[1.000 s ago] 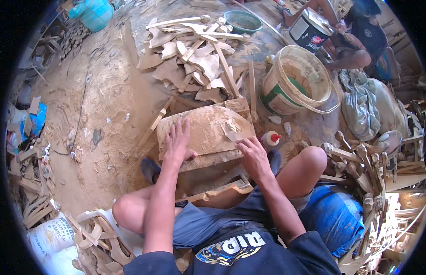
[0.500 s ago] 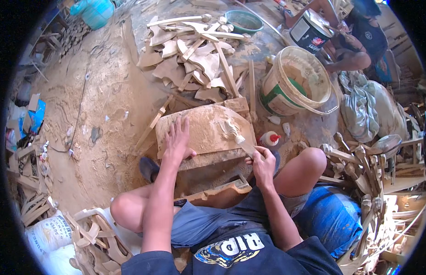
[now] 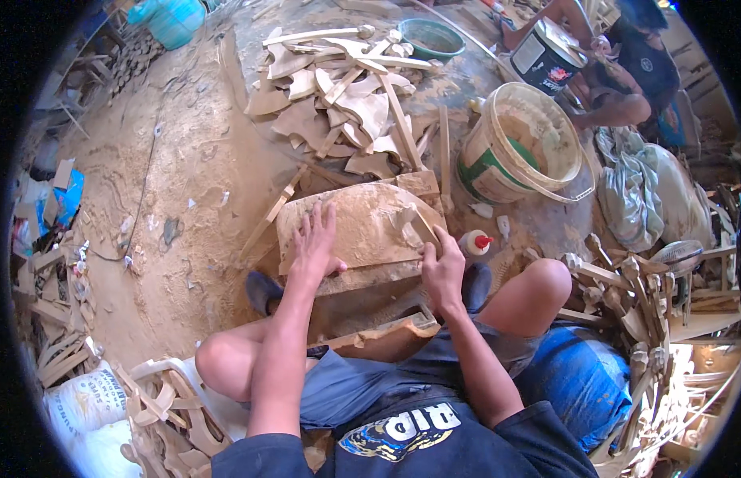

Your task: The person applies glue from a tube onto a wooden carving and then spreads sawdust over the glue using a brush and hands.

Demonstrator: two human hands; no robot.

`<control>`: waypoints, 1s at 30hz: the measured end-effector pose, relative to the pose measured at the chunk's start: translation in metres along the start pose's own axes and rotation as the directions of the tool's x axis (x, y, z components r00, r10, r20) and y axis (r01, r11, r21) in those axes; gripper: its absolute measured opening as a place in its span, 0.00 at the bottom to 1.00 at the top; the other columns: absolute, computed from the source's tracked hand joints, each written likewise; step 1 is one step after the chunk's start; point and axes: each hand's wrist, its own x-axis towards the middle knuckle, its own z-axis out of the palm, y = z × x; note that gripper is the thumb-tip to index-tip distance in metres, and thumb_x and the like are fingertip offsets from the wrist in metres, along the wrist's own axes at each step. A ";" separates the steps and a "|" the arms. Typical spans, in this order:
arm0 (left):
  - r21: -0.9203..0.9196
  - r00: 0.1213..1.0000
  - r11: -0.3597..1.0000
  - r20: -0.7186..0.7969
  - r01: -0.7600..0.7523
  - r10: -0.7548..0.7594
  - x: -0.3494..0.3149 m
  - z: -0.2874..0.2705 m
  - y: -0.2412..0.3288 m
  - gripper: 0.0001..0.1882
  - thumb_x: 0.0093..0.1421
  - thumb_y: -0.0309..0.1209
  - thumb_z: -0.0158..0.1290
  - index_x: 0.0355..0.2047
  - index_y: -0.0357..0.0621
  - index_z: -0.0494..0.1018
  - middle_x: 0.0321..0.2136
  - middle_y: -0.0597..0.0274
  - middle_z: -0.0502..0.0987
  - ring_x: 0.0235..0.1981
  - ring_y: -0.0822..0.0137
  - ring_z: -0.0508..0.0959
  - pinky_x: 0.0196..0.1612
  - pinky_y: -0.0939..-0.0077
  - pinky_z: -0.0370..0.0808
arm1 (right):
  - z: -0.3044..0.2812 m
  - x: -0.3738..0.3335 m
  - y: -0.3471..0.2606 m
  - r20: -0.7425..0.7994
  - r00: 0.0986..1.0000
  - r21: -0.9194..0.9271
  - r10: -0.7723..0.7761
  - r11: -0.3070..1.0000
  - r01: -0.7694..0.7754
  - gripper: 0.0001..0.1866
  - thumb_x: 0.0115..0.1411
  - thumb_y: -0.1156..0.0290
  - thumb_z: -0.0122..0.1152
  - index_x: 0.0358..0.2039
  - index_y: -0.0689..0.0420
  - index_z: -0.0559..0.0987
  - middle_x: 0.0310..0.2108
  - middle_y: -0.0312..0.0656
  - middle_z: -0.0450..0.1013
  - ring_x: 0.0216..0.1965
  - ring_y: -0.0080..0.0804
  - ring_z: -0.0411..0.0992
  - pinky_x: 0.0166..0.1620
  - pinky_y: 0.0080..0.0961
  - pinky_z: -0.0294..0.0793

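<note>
A dusty wooden board [image 3: 358,227] lies on a block in front of me. My left hand [image 3: 312,245] rests on the board's left part, fingers spread and thumb at the near edge. My right hand [image 3: 444,269] grips a putty knife [image 3: 425,223] at the board's right side. The knife's blade meets a smear of pale paste [image 3: 407,231] on the surface; fingers partly hide its handle. Just right of that hand is a white squeeze bottle [image 3: 472,242] with a red cap.
Beyond the board is a pile of cut wooden pieces [image 3: 350,111]. A dusty bucket [image 3: 486,163] stands at the far right, near a black pail [image 3: 538,64] and a seated person [image 3: 645,68]. More wood parts [image 3: 167,406] lie at lower left, a blue sack [image 3: 577,382] at lower right.
My right hand has moved slightly left and up, and the putty knife has turned more upright over the paste. My left hand stays on the board. The whole view has shifted slightly.
</note>
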 end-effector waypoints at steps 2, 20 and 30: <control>-0.009 1.000 1.000 0.009 0.003 -0.003 0.001 0.002 0.000 0.79 0.38 0.37 0.83 0.82 0.48 0.38 0.81 0.40 0.40 0.79 0.32 0.49 0.76 0.29 0.55 | -0.001 -0.001 -0.002 0.155 0.943 -0.303 -0.294 0.895 0.329 0.27 0.63 0.86 0.56 0.64 0.64 0.75 0.52 0.57 0.76 0.52 0.60 0.77 0.56 0.44 0.79; -0.005 0.998 0.999 0.050 0.040 -0.040 0.005 0.003 0.005 0.80 0.38 0.37 0.84 0.82 0.47 0.38 0.81 0.41 0.39 0.79 0.33 0.48 0.77 0.30 0.53 | 0.001 -0.003 -0.009 0.486 0.768 -0.567 -0.418 0.517 0.641 0.31 0.54 0.84 0.57 0.62 0.68 0.74 0.62 0.52 0.70 0.61 0.51 0.70 0.67 0.40 0.71; -0.004 1.000 1.000 -0.013 0.021 -0.021 0.003 -0.001 0.004 0.78 0.37 0.38 0.84 0.81 0.48 0.42 0.81 0.42 0.43 0.78 0.33 0.51 0.76 0.30 0.56 | -0.035 -0.014 -0.006 0.264 0.856 -0.388 -0.445 0.764 0.516 0.23 0.62 0.84 0.56 0.58 0.63 0.79 0.51 0.51 0.80 0.47 0.48 0.81 0.53 0.40 0.83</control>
